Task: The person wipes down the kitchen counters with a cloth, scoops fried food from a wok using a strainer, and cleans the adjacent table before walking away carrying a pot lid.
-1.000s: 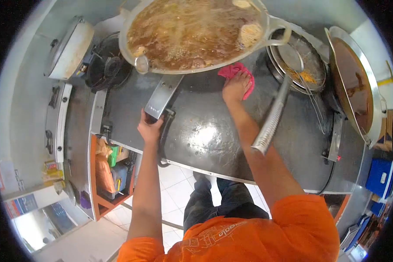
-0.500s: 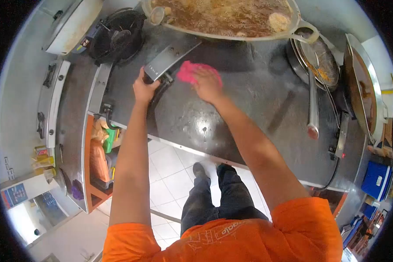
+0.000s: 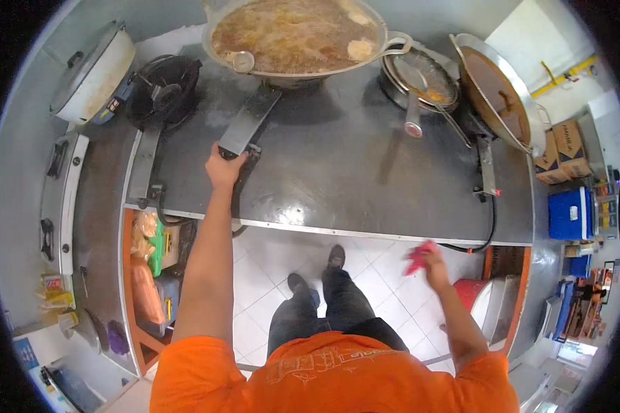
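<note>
My left hand is closed round the near end of a grey metal burner arm, by its dark knob. That arm runs back under a big two-handled wok of bubbling brown oil. Clear of the counter's front edge, above the floor, my right hand grips a crumpled pink cloth. Slight blur softens the cloth and fingers. The dark metal counter has shiny wet-looking patches.
A black burner and a white pot stand at left. To the right are a pan with a strainer and a wide wok of brown liquid. A red bucket sits below the counter.
My right hand has swept off the counter toward me and to the right, carrying the pink cloth. My left hand stays on the burner arm. The view has shifted and shows more of the right side.
</note>
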A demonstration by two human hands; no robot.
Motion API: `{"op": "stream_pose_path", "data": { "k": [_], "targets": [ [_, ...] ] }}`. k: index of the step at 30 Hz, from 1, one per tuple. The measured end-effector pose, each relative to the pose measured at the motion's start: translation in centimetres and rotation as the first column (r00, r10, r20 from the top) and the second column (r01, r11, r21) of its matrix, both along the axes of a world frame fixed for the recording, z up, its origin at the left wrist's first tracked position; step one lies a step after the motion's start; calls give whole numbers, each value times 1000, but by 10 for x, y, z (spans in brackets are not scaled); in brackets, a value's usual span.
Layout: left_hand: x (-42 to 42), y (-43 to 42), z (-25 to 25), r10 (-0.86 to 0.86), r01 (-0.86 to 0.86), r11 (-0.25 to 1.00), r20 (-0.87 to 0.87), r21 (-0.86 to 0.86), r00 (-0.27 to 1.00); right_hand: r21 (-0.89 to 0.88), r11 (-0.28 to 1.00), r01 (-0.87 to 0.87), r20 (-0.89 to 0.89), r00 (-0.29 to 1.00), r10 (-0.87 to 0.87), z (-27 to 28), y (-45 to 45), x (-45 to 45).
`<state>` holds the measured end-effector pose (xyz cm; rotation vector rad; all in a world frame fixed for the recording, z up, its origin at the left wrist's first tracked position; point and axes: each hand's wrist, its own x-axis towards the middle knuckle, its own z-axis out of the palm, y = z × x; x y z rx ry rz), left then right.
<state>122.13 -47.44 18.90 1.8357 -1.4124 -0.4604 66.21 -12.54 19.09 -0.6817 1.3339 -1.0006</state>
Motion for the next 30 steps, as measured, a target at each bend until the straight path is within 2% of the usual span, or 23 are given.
{"op": "stream_pose_path", "data": {
  "k": [1, 2, 3, 4, 6, 9, 10, 11, 12, 13, 14, 15, 16, 17, 19, 20, 21, 22, 25, 27, 28, 29, 30],
  "targets": [
    [-13, 15, 11, 26, -22, 997, 51, -70, 998, -252, 968, -2, -464, 878, -119, -50, 51, -77],
    [-20, 25, 13, 18, -15, 997, 33, -76, 999, -150, 982, 115, -725, 663, -188, -74, 93, -145],
    [-27, 33, 12, -22, 23, 999, 36, -29, 999, -15, 994, 112, -889, 453, -65, 18, 91, -110],
    [-35, 40, 15, -68, 68, 998, 44, 17, 997, -178, 937, 299, -845, 442, -302, -12, 120, -156],
    [-57, 55, 5, -33, 36, 999, 128, -16, 991, -329, 876, 352, -920, 92, -382, 10, 122, -167],
    [-80, 66, 3, 73, -43, 987, 198, -153, 978, -484, 790, 375, -858, -29, -512, 57, 55, -99],
    [-78, 64, -1, 71, -39, 987, 201, -159, 977, -555, 685, 472, -606, 334, -722, 79, 17, -53],
    [-75, 62, -7, -9, 16, 998, 122, -62, 992, -635, 699, 329, -663, 232, -712, 71, -12, -38],
    [-70, 64, -10, -80, 78, 996, 38, 37, 996, -571, 709, 414, -548, 452, -704, 94, -49, 18],
    [-67, 70, 2, -124, 123, 985, 3, 119, 992, -602, 734, 313, -571, 474, -670, 46, -78, 16],
    [-59, 77, 0, -127, 123, 984, 18, 130, 992, -518, 851, 88, -842, 124, -525, 3, -109, 27],
    [-51, 81, -3, -212, 212, 975, -1, 64, 977, -256, 956, 141, -957, 104, -272, -33, -137, 57],
    [-46, 83, -5, -300, 300, 954, -21, -6, 954, -58, 998, -27, -992, -114, -61, -49, -161, 104],
    [-38, 88, -6, -365, 365, 931, 19, 1, 931, -300, 905, -302, -880, -278, -384, -99, -177, 136],
    [-35, 113, -11, -349, 346, 936, -29, -69, 937, -459, 880, -124, -865, 289, -411, -115, -194, 245],
    [-37, 131, -15, -315, 301, 943, -88, -140, 945, -373, 835, -405, -928, 173, -330, -84, -181, 278],
    [-36, 151, -16, -311, 278, 943, -187, -183, 932, -409, 764, -500, -912, 200, -358, -45, -160, 293],
    [-32, 173, -13, -304, 246, 943, -283, -223, 910, -442, 677, -589, -895, 231, -383, -20, -145, 300],
    [1, 250, 4, -255, 255, 967, -204, -29, 945, -352, 644, -679, -936, 242, -256, -46, -102, 248],
    [38, 300, -3, -265, 274, 958, -103, 86, 959, -154, 925, -348, -859, 510, 49, -62, -78, 182],
    [55, 325, 0, -273, 275, 949, -34, 151, 961, -329, 746, -579, -944, 220, -246, -74, -55, 125],
    [72, 350, -2, -274, 269, 939, -10, 214, 962, -234, 852, -468, -967, 203, -154, -48, -39, 87],
    [93, 376, -5, -278, 263, 925, 14, 275, 960, -214, 823, -526, -974, 46, -224, -63, -28, 35]
  ]
}}
